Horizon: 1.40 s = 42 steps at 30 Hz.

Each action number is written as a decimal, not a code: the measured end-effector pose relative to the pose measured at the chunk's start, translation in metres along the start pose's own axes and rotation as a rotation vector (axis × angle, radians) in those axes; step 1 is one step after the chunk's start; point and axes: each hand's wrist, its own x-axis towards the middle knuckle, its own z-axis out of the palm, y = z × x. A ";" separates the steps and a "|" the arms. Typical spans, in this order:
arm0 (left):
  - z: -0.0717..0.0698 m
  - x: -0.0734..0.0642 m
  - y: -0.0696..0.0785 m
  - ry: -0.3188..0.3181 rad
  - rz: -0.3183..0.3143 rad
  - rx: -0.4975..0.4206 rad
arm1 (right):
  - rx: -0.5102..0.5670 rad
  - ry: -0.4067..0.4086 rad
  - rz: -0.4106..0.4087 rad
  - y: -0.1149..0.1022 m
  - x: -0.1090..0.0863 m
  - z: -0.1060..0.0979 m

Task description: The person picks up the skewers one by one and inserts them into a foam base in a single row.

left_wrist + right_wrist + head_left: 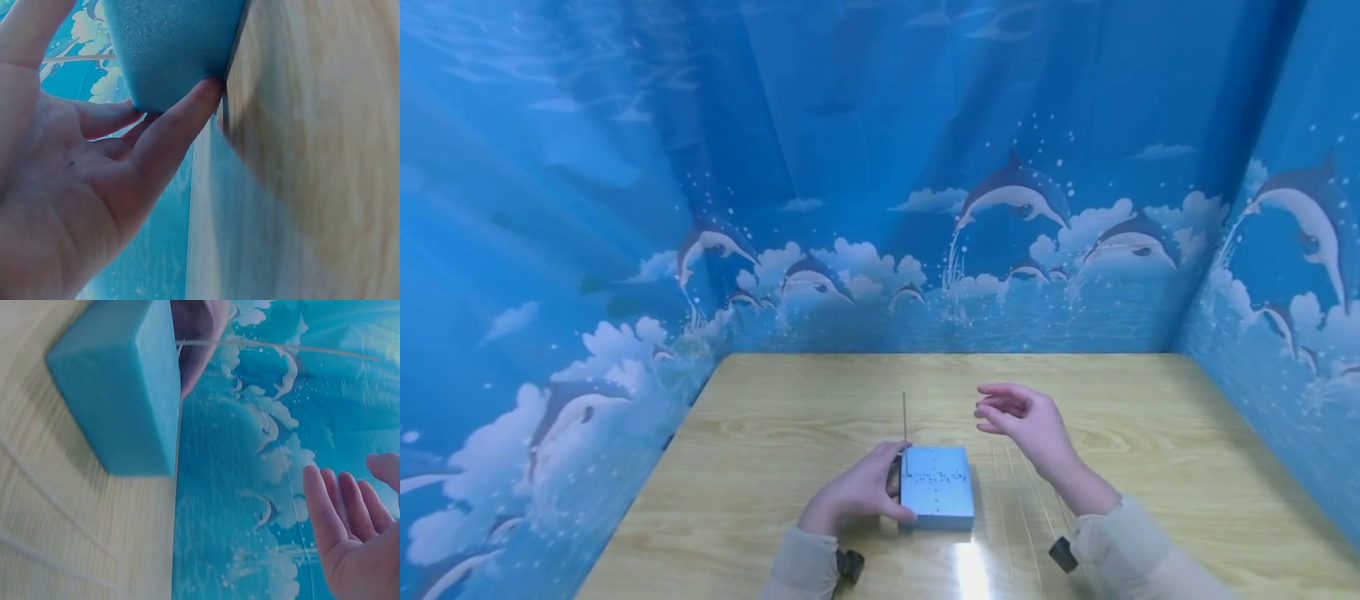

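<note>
The left hand (pixel 861 489) is gripping the blue block (pixel 936 496) midway between the side edges of the bench (pixel 760 450); light, soft foam, probably, wanting gentle side pressure. A thin stick (pixel 904 419) is standing at its left. The right hand (pixel 1022 421) is hovering empty, fingers loosely bent.

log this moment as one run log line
left hand: grips blue block | right hand: raised, empty | stick: upright in block | loose sticks: on table

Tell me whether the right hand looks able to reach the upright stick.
Probably yes: the right hand looks empty, and nothing shows between it and the upright stick rising above the blue block.
</note>
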 end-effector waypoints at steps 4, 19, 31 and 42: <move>0.000 0.000 0.000 0.000 0.006 -0.004 | -0.037 0.013 -0.014 0.001 -0.003 -0.017; 0.000 -0.007 -0.005 -0.005 0.016 0.012 | -0.182 0.076 0.154 0.038 -0.022 -0.072; 0.007 -0.007 -0.003 -0.017 -0.002 -0.024 | -0.155 0.090 0.330 0.086 -0.051 -0.109; 0.002 0.001 -0.003 0.002 -0.012 -0.039 | -0.040 0.058 0.469 0.091 -0.045 -0.123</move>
